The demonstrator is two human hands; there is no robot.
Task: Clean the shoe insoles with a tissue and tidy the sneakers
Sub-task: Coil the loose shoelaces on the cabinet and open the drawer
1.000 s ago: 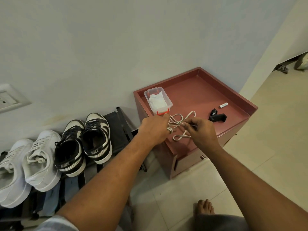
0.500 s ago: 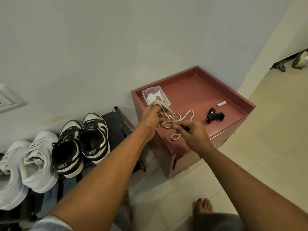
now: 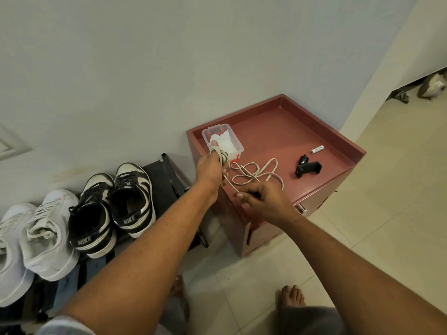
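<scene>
Now winding a long cream cloth shoelace (image 3: 256, 175), looped on the red square cabinet top (image 3: 278, 136), mid frame. Gripping its coils with the left hand (image 3: 209, 170), pinching a loose strand with the right hand (image 3: 266, 201). Probably soft, light, tangly; best pinched near the coils.

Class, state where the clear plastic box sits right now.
In the head view, the clear plastic box sits on the red cabinet, at its back-left corner, beyond the left hand.
</scene>
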